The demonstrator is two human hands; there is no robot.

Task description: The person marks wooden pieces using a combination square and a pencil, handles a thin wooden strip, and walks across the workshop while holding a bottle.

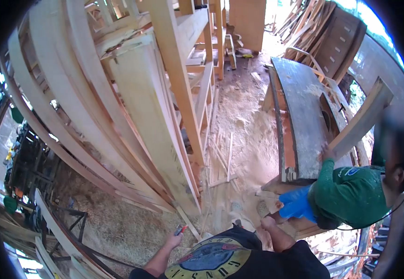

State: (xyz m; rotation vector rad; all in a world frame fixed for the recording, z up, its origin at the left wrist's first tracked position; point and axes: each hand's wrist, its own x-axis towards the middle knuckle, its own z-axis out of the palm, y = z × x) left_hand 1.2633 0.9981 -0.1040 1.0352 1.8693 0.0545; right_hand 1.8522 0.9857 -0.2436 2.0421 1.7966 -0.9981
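My left hand [173,240] is closed around a small grey-and-red tool [180,229], too small to name exactly. It is held low at my left side, near the lower end of a thin wood strip [189,224]. My right hand [268,224] hangs at my right, its fingers curled; whatever they may hold is hidden. Close to that hand are the blue trousers [297,204] of a co-worker in a green shirt [353,195]. The co-worker's hand [325,152] touches a wooden plank [362,122] tilted up over the workbench [304,93].
Long boards [141,107] stand stacked along my left, beside a wooden frame rack [176,56]. Sawdust and loose strips cover the floor [239,121]. Scrap wood [311,23] leans at the back right. A curved board [62,228] lies at lower left.
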